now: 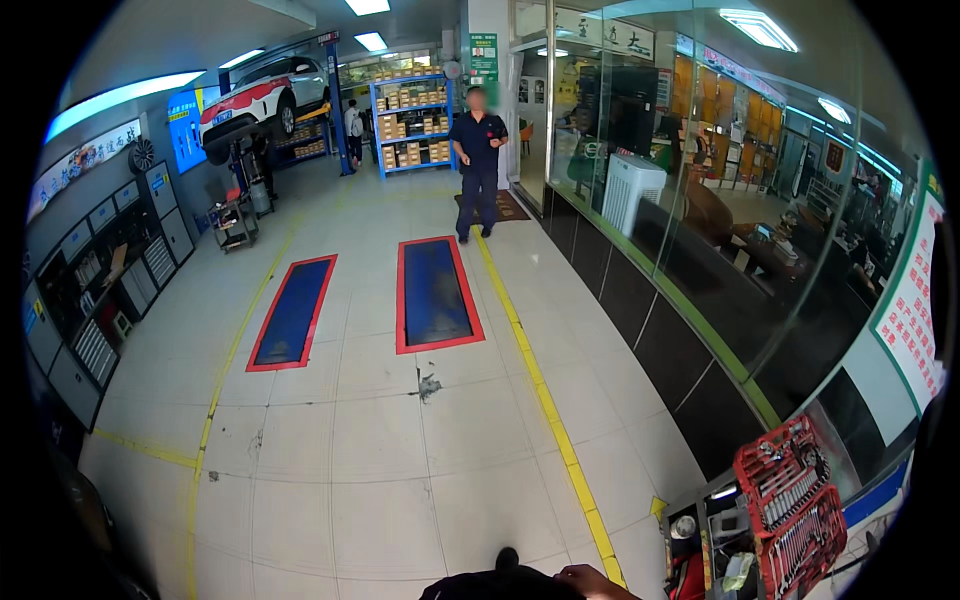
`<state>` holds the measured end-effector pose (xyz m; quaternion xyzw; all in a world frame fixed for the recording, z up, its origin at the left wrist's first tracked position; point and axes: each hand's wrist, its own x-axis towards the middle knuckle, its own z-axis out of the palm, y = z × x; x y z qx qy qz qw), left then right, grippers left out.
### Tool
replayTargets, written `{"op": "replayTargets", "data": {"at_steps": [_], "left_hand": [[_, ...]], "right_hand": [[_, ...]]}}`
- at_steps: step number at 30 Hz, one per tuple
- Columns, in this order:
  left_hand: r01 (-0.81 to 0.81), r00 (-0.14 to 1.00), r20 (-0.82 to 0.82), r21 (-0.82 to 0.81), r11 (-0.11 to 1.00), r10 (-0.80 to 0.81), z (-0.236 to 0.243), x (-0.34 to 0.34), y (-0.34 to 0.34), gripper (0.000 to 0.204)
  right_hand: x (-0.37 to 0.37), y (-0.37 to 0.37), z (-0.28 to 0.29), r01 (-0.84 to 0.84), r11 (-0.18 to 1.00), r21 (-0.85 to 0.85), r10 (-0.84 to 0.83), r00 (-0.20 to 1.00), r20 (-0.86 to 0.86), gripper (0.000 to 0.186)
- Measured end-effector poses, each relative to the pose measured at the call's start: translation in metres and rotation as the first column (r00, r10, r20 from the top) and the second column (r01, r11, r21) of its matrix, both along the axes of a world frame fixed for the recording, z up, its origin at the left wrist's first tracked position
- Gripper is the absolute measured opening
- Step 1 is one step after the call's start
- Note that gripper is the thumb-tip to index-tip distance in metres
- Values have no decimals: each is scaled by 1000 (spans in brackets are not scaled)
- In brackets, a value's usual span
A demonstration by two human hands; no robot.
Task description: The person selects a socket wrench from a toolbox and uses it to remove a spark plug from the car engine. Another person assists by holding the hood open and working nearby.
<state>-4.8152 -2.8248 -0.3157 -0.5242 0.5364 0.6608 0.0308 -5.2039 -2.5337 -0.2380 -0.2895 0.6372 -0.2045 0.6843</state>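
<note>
My right hand (592,580) shows only in part at the lower edge, close against my dark clothing (500,587). Its fingers look curled in; whatever they may hold is hidden. My left hand is out of the picture. The tip of one dark shoe (507,558) pokes out in front of my body. Nearest to the right hand is a tool cart (708,545) at the lower right. On top of it a red tool case (795,510) lies opened, with rows of wrenches and sockets in it.
Two blue floor plates (436,295) with red borders lie ahead between yellow lines (545,390). Beyond them a person (479,165) in dark clothes faces me. A car (265,100) is raised on a lift at the far left. Cabinets (110,280) line the left; glass (640,150) bounds the right.
</note>
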Motion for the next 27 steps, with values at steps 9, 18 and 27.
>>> {"op": "replayTargets", "data": {"at_steps": [9,18,27], "left_hand": [[-132,986,-46,373,918,160,18,-101,-173,38],[24,993,-111,578,816,49,25,-224,-459,39],[54,997,-73,681,730,-6,38,-376,-698,39]], "right_hand": [[-146,-292,7,-132,987,90,125,989,73,46],[-272,-530,12,94,994,50,-96,995,36,46],[-416,-779,-5,294,937,-189,-307,951,-45,47]]}}
